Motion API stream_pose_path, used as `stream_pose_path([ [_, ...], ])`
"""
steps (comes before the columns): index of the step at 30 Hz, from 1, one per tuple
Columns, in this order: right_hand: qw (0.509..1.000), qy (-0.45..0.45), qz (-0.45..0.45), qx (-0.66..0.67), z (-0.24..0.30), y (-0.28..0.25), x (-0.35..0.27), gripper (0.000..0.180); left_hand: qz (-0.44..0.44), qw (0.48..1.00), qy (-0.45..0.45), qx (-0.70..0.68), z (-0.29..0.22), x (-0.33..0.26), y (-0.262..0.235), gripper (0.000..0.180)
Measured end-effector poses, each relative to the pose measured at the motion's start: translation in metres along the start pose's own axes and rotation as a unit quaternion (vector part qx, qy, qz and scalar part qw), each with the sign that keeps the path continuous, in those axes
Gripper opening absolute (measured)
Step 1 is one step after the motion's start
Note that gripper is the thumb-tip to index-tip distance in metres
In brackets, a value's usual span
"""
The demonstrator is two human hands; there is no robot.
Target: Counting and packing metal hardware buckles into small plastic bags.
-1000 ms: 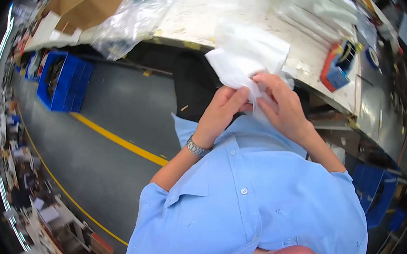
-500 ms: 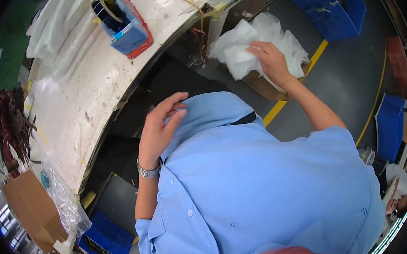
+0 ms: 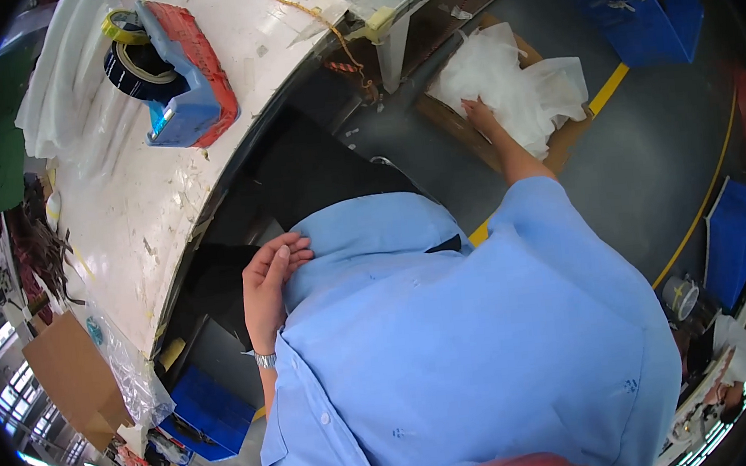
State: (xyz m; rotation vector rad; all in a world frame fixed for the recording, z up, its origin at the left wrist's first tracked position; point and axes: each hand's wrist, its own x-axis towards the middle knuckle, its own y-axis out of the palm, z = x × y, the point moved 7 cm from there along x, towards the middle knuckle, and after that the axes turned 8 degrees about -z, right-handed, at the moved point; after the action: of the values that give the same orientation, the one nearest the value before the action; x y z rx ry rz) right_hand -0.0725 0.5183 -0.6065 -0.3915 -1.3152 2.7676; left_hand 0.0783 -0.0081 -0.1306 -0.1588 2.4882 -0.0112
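My right arm stretches out to a low cardboard box (image 3: pixel 575 143) beside the bench. In it lies a heap of thin white packing sheets or pouches (image 3: pixel 505 67); their exact kind is unclear. My right hand (image 3: pixel 480 117) reaches into this heap at its near side. Its fingers are mostly hidden, so a grip cannot be made out. My left hand (image 3: pixel 274 274) hangs before my waist, by the bench edge. Its fingers are loosely bent, the thumb is apart, and nothing is held.
On the white bench (image 3: pixel 124 257) stands a blue and red tape dispenser (image 3: pixel 189 98) beside long white wrapped rolls (image 3: pixel 68 92). A blue bin (image 3: pixel 638 5) is on the floor beyond the box. A cardboard piece (image 3: pixel 77 378) and clear plastic film (image 3: pixel 135 373) lie at the left.
My right hand has gone from resting on top of the white heap to deeper in it, and the heap looks flatter. My left hand has lowered slightly toward me. My body has shifted.
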Motion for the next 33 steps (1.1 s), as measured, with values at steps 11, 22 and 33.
stream_pose_path([
  [11,0.991,0.09,0.096,0.034,-0.128,0.037,0.042,0.038,-0.067,0.984,0.07,0.148,-0.061,-0.027,0.002,0.032],
  [22,0.989,0.064,0.12,-0.054,-0.029,-0.048,0.006,0.067,-0.259,0.811,0.429,0.301,-0.319,-0.049,-0.062,0.023],
  [33,0.995,-0.056,-0.077,-0.035,0.184,-0.17,-0.101,0.037,-0.3,0.539,0.489,0.616,-0.443,0.157,-0.106,0.034],
])
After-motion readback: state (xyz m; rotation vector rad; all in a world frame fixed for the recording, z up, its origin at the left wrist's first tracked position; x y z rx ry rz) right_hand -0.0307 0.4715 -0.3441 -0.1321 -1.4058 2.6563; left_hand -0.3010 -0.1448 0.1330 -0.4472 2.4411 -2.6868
